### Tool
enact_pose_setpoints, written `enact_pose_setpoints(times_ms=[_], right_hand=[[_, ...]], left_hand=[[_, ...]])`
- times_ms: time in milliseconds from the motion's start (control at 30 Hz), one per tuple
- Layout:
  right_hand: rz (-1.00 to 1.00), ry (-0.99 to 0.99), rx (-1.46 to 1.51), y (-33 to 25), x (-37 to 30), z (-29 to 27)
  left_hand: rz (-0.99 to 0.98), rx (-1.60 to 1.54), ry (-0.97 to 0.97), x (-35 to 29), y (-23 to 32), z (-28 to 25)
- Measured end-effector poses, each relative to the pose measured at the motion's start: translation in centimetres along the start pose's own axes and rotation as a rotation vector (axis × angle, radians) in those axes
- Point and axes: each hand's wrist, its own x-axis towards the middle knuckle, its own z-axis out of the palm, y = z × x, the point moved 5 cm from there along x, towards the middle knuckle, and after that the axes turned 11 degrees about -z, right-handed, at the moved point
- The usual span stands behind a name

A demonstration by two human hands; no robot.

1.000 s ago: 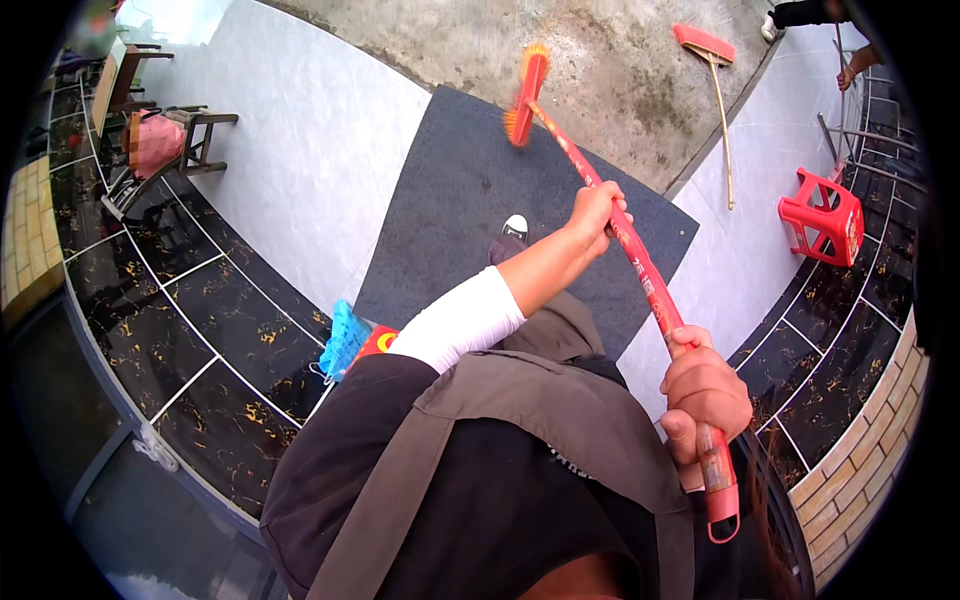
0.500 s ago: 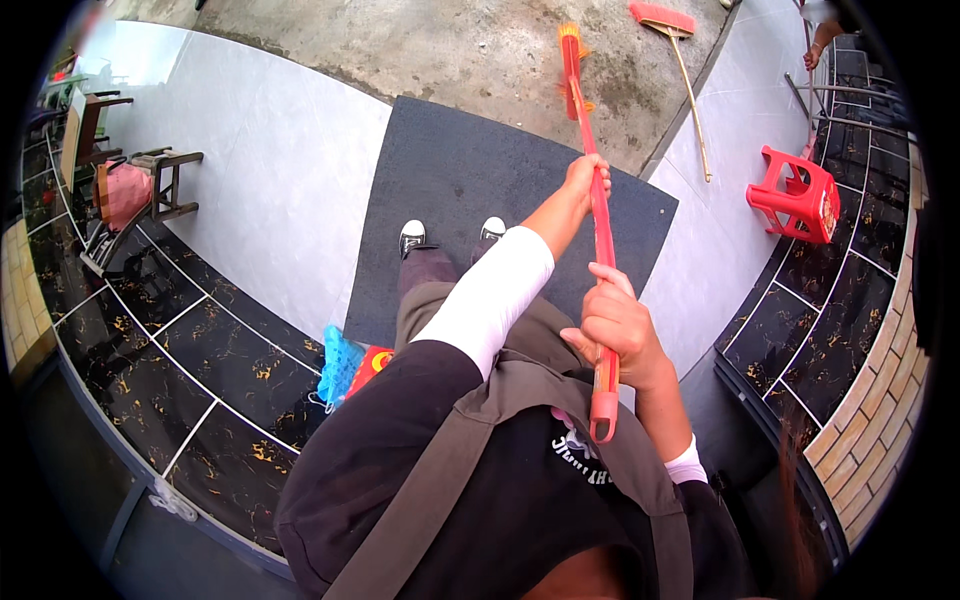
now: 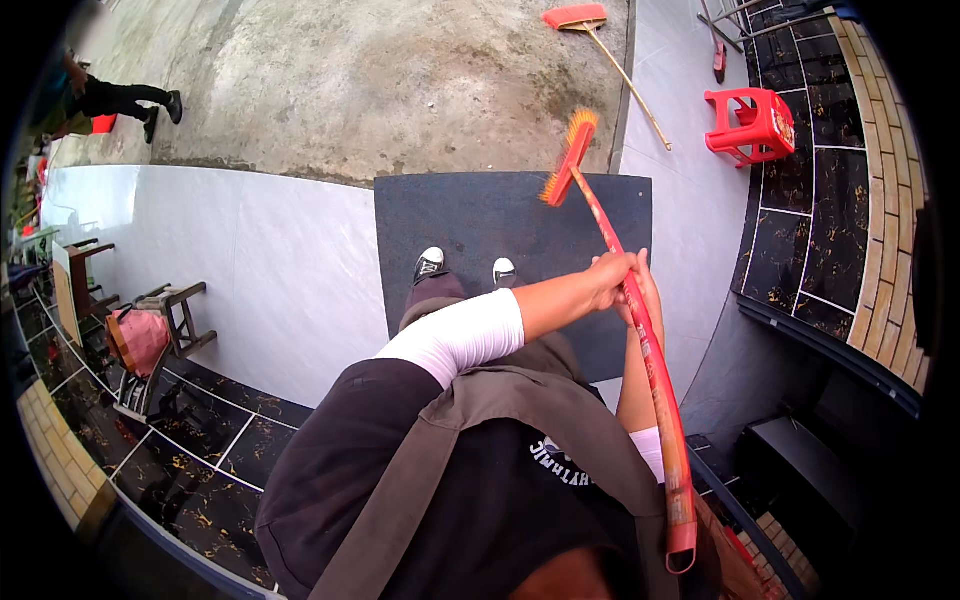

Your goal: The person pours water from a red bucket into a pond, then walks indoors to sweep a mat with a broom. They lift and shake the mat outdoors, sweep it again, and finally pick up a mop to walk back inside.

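Observation:
A red long-handled floor brush (image 3: 653, 375) slants across in front of me. Its head, with orange bristles (image 3: 581, 124), is over the far right part of the dark mat, and its looped handle end is low beside my right side. My left hand (image 3: 612, 280) is closed round the upper handle. Just beside it, my right hand (image 3: 648, 290) is against the same stretch of handle, partly hidden by the shaft and my left hand; some of its fingers point upward. The dark mat (image 3: 450, 210) lies under my shoes.
A broom (image 3: 575, 16) with a pale wooden handle lies on the concrete and pale tiles. At the right stands a red plastic stool (image 3: 750, 125). Wooden chairs (image 3: 180, 315) are on the left, one with something pink. A person's dark-clad legs (image 3: 125, 97) show at the far left.
My right hand has moved up the handle to beside my left. The brush head has come nearer, and the handle end swung down to the right. A person's legs now appear at far left.

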Motion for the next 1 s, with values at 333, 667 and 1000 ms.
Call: enact_pose_setpoints(times_ms=[333, 667, 1000], right_hand=[[-0.207, 0.720, 0.356, 14.7, -9.6, -7.1], [0.075, 0.740, 0.583, 26.7, 1.8, -9.6], [-0.037, 0.243, 0.728, 15.4, 10.7, 17.9]], left_hand=[[0.932, 1.339, -0.557, -18.4, -3.0, 3.9], [0.763, 1.024, -0.139, -15.6, -3.0, -5.1], [1.463, 1.389, 0.448, -29.7, 0.9, 1.0]])
